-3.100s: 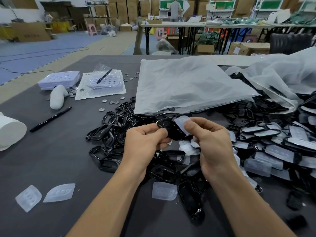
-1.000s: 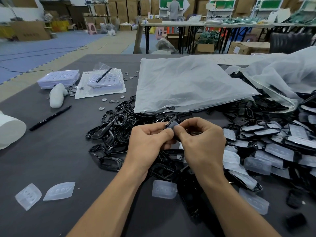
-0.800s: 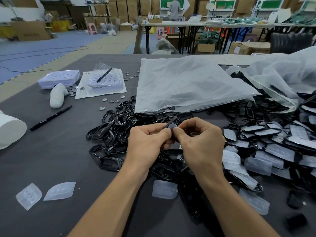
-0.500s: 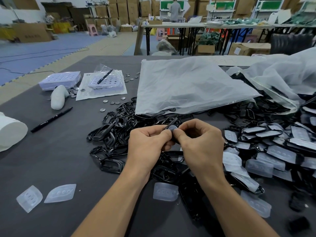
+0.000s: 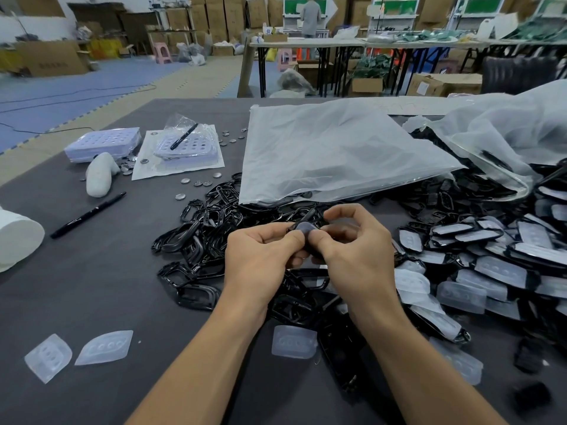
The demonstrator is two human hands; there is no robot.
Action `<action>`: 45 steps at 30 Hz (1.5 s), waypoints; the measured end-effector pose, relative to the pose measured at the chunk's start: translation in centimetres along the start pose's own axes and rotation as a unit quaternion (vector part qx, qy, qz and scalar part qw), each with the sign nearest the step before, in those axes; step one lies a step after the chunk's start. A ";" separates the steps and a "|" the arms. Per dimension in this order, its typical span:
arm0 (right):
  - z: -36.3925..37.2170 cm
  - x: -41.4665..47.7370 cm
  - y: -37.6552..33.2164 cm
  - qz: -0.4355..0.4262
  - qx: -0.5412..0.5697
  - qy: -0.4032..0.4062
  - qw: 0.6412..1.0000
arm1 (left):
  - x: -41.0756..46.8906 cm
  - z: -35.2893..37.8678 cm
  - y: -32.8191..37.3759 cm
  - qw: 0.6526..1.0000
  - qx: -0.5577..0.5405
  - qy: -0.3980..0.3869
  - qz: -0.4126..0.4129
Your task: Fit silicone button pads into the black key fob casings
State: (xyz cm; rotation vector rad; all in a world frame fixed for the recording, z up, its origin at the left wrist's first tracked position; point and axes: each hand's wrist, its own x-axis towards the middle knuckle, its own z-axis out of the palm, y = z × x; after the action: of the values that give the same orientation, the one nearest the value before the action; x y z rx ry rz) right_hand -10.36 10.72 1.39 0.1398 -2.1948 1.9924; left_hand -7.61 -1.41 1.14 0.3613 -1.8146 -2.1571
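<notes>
- At the left edge of the dark, matte table (image 5: 92, 286) sits a smooth white roll (image 5: 18, 240). By the near-left corner lie two frosted, translucent loose pads (image 5: 48, 357), soft-cornered and dotted with round button bumps.
- Further back, a slim black pen (image 5: 87, 215) lies slanted near a flat white dimpled tray (image 5: 104, 144).
- Left of the middle is a tangled heap of glossy black empty frames (image 5: 196, 237).
- Over the table's middle, the left hand (image 5: 264, 256) has its fingers curled and pinches the black casing (image 5: 310, 251).
- The silicone pad (image 5: 303, 229), dull grey, sits in that casing under both thumbs.
- The right hand (image 5: 356, 250) grips the casing's other side, fingers bent round it, thumb tip pressing the pad.
- Behind lies a crinkled, milky plastic bag (image 5: 337, 154). Toward the right edge is a heap of fitted casings (image 5: 491, 256).
</notes>
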 end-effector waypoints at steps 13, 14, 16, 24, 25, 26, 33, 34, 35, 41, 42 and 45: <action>-0.3 0.4 -0.1 0.008 0.058 -0.062 0.996 | 0.0 -0.4 0.1 1.000 0.005 0.008 -0.001; -0.4 0.4 -0.2 0.011 0.072 -0.066 0.995 | 0.0 -0.4 0.1 1.000 0.004 0.009 -0.002; -0.5 0.3 -0.3 0.021 0.104 -0.074 0.992 | -0.1 -0.4 0.1 1.000 0.002 0.009 -0.004; -1.0 0.6 -0.1 0.069 0.129 -0.080 0.986 | 0.0 -0.5 0.2 0.999 -0.021 0.042 -0.015; -1.0 0.6 0.0 0.069 0.111 -0.080 0.988 | 0.0 -0.5 0.2 0.998 -0.026 0.046 -0.017; -1.1 0.7 0.1 0.068 0.092 -0.079 0.990 | 0.0 -0.5 0.2 0.998 -0.030 0.047 -0.021; -1.3 1.1 0.1 0.060 0.071 -0.068 0.993 | -0.1 -0.7 0.4 1.000 0.014 -0.005 -0.020; -1.3 1.1 0.1 0.059 0.070 -0.071 0.993 | -0.1 -0.8 0.4 1.000 0.018 -0.007 -0.021; -1.4 1.1 0.1 0.059 0.068 -0.073 0.993 | 0.0 -0.9 0.4 1.000 0.022 -0.007 -0.021; -1.2 0.8 -0.2 0.041 0.062 -0.080 0.994 | 0.2 -0.9 0.2 0.999 0.031 -0.006 -0.020; -1.1 0.7 -0.1 0.036 0.054 -0.081 0.995 | 0.2 -0.9 0.2 0.999 0.032 -0.008 -0.019; -0.9 0.7 0.0 0.036 0.043 -0.078 0.995 | 0.1 -0.8 0.2 0.999 0.030 -0.012 -0.023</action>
State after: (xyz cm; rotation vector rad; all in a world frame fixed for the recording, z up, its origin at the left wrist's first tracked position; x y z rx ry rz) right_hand -11.02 11.70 1.61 0.2375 -2.2370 2.1847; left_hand -7.39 -2.25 1.17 0.3947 -1.9057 -2.1503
